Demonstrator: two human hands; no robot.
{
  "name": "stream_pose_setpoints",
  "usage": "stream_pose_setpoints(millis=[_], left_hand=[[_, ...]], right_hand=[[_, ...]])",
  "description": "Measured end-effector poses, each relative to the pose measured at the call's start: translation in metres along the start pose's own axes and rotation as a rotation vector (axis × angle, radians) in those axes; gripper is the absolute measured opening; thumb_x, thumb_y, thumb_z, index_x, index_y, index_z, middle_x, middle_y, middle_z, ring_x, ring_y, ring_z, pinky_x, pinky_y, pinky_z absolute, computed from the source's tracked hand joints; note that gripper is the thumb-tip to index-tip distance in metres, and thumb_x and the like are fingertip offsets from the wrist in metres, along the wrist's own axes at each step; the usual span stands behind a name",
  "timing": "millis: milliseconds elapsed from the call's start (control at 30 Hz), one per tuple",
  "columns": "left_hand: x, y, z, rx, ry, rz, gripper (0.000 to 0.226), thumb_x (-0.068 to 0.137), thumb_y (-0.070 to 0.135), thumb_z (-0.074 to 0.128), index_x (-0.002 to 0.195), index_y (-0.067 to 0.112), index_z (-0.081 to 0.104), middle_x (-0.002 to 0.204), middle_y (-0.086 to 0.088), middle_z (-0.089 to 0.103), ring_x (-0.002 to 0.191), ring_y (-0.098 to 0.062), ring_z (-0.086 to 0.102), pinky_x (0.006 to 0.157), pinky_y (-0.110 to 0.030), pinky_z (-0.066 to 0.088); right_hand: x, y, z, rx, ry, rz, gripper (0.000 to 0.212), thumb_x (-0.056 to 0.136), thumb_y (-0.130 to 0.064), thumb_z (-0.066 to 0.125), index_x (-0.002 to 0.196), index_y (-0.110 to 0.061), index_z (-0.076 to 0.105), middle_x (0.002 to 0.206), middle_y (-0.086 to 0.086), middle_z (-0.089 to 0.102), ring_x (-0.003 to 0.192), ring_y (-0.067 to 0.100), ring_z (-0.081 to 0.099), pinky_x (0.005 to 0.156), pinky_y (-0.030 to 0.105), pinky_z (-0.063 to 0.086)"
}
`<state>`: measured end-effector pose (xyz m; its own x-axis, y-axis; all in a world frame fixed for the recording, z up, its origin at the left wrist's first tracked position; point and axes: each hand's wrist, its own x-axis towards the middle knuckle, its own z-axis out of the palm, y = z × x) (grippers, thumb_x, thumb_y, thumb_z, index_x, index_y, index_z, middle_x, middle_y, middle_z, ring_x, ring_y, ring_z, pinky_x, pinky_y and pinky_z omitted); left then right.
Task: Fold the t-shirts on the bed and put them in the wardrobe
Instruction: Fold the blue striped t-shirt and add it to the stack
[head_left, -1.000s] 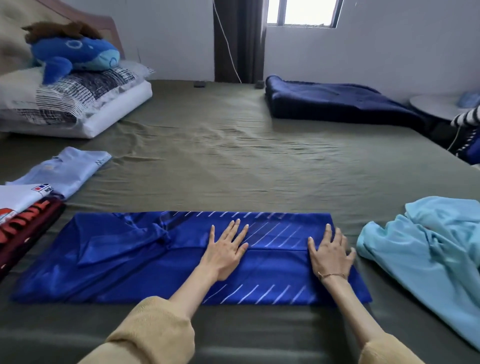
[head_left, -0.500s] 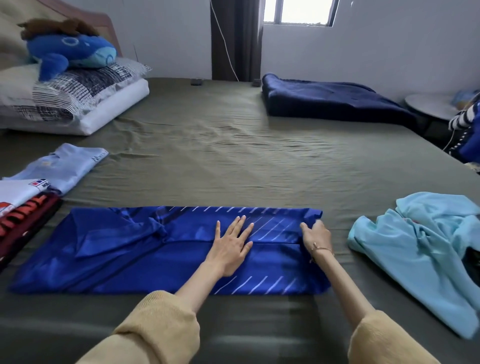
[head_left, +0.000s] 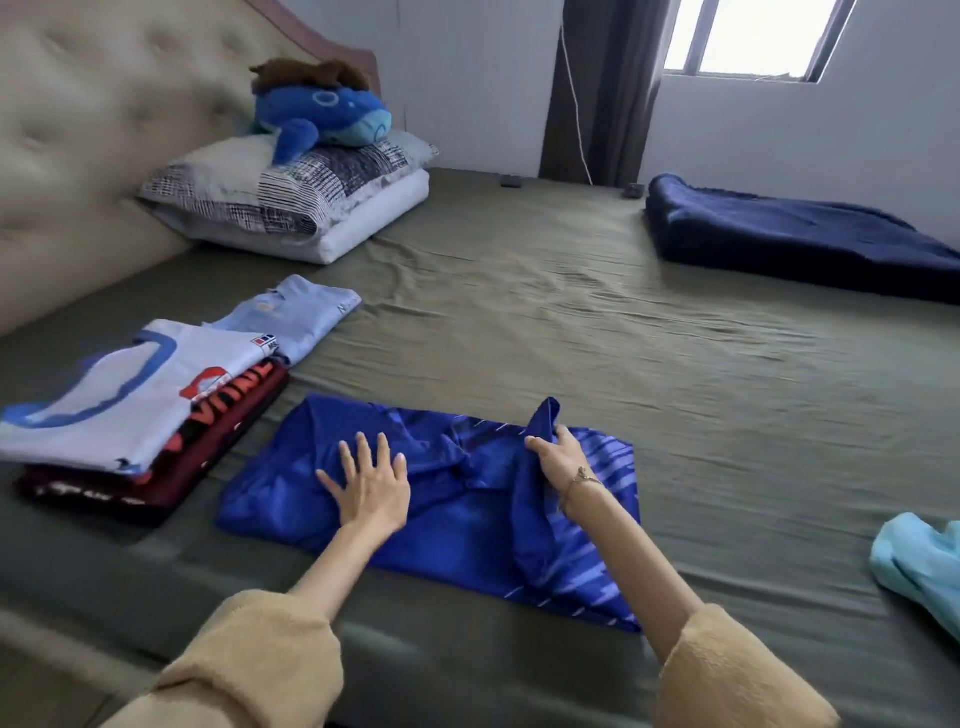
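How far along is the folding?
Done: folded shirts stacked at left, another folded one behind. In hand: the blue shirt, left hand pressing flat, right hand gripping a lifted fold. Left: the crumpled light-blue shirt at right. No wardrobe in view.

There is one view only, from a wide-angle camera worn on the person's head. It looks forward and down across the bed (head_left: 571, 322) from its near edge, standing close over it, so that both forearms enter from the bottom of the frame and the left hand (head_left: 371, 488) and right hand (head_left: 563, 457) sit low and central. The view is turned somewhat to the left: the padded headboard (head_left: 104, 145) fills the upper left corner, while the window (head_left: 753, 36) and far wall run along the top right. Straight lines bow toward the edges, as a wide lens gives. With no second view, nothing is shared.
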<state>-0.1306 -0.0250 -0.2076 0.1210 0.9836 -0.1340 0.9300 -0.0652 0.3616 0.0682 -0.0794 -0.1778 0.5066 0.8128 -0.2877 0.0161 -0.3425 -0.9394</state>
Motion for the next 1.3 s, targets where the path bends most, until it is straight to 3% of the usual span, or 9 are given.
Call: stream_pose_setpoints(millis=[267, 467, 567, 700, 800, 900, 1033, 1133, 1300], left_hand=[[0.029, -0.050, -0.028, 0.166, -0.147, 0.214, 0.056, 0.102, 0.026, 0.019, 0.150, 0.026, -0.009, 0.158, 0.003, -0.014, 0.145, -0.016, -0.014, 0.113, -0.057, -0.003], [0.039, -0.069, -0.033, 0.008, -0.113, 0.259, 0.059, 0.100, 0.020, 0.025, 0.152, 0.019, -0.004, 0.159, 0.008, -0.007, 0.145, -0.006, -0.007, 0.116, -0.047, -0.008], [0.054, -0.083, -0.031, -0.381, -0.117, 0.243, 0.059, 0.096, 0.004, 0.028, 0.151, 0.018, 0.013, 0.158, 0.002, 0.015, 0.146, -0.012, 0.009, 0.118, -0.038, -0.009], [0.058, -0.093, -0.052, -1.227, -0.089, 0.021, 0.034, 0.100, 0.008, 0.029, 0.129, 0.006, 0.047, 0.133, -0.017, 0.053, 0.114, -0.019, 0.053, 0.106, -0.029, 0.032], [0.065, -0.108, -0.068, -1.366, -0.154, -0.078, 0.034, 0.102, 0.025, 0.030, 0.111, 0.006, 0.056, 0.109, -0.014, 0.063, 0.092, -0.015, 0.059, 0.099, -0.030, 0.036], [0.069, -0.113, -0.077, -1.268, -0.172, -0.080, 0.022, 0.098, 0.030, 0.042, 0.098, 0.018, 0.060, 0.106, -0.004, 0.063, 0.095, -0.016, 0.058, 0.091, -0.029, 0.042], [0.069, -0.104, -0.081, -0.967, 0.024, -0.142, 0.028, 0.091, 0.023, 0.059, 0.112, 0.004, 0.061, 0.104, -0.004, 0.062, 0.095, -0.015, 0.055, 0.064, -0.017, 0.040], [0.064, -0.101, -0.076, -0.570, 0.202, -0.111, 0.033, 0.088, 0.014, 0.058, 0.120, 0.006, 0.053, 0.119, -0.007, 0.059, 0.110, -0.024, 0.055, 0.081, -0.027, 0.039], [0.043, -0.081, -0.057, 0.252, 0.421, 0.260, 0.054, 0.095, 0.013, 0.041, 0.147, 0.012, 0.025, 0.145, -0.005, 0.038, 0.136, -0.021, 0.031, 0.114, -0.050, 0.011]], right_hand=[[-0.002, -0.001, 0.067, 0.021, -0.049, -0.007, 0.008, 0.090, -0.014, 0.052, 0.098, -0.015, 0.053, 0.111, 0.014, 0.062, 0.103, 0.033, 0.059, 0.088, 0.043, 0.049], [0.001, -0.021, 0.137, 0.001, -0.143, -0.054, 0.012, 0.091, -0.016, 0.054, 0.081, -0.022, 0.049, 0.100, 0.011, 0.062, 0.096, 0.030, 0.060, 0.088, 0.044, 0.048], [0.005, -0.028, 0.176, -0.032, -0.196, -0.065, 0.007, 0.090, -0.016, 0.055, 0.086, -0.017, 0.050, 0.103, 0.014, 0.061, 0.094, 0.028, 0.059, 0.087, 0.043, 0.049], [0.007, -0.033, 0.219, -0.093, -0.252, -0.041, 0.015, 0.089, -0.018, 0.056, 0.098, -0.011, 0.045, 0.110, 0.018, 0.059, 0.101, 0.035, 0.060, 0.081, 0.045, 0.052], [0.007, -0.036, 0.244, -0.168, -0.251, -0.054, 0.017, 0.090, -0.018, 0.055, 0.097, -0.009, 0.043, 0.107, 0.016, 0.056, 0.103, 0.036, 0.058, 0.087, 0.049, 0.051], [0.009, -0.034, 0.263, -0.168, -0.298, -0.018, 0.021, 0.091, -0.019, 0.051, 0.109, -0.008, 0.049, 0.114, 0.015, 0.057, 0.105, 0.034, 0.059, 0.086, 0.048, 0.052], [0.000, -0.037, 0.263, -0.051, -0.360, 0.031, 0.029, 0.095, -0.017, 0.041, 0.119, -0.008, 0.054, 0.116, 0.017, 0.061, 0.088, 0.028, 0.066, 0.068, 0.032, 0.059], [-0.004, -0.037, 0.233, -0.023, -0.244, -0.082, 0.020, 0.094, -0.006, 0.039, 0.106, -0.008, 0.055, 0.099, 0.019, 0.064, 0.086, 0.030, 0.066, 0.070, 0.030, 0.052], [-0.007, -0.016, 0.151, -0.617, 0.265, -0.257, 0.029, 0.088, -0.014, 0.052, 0.117, -0.014, 0.054, 0.120, 0.007, 0.051, 0.117, 0.025, 0.045, 0.097, 0.039, 0.033]])
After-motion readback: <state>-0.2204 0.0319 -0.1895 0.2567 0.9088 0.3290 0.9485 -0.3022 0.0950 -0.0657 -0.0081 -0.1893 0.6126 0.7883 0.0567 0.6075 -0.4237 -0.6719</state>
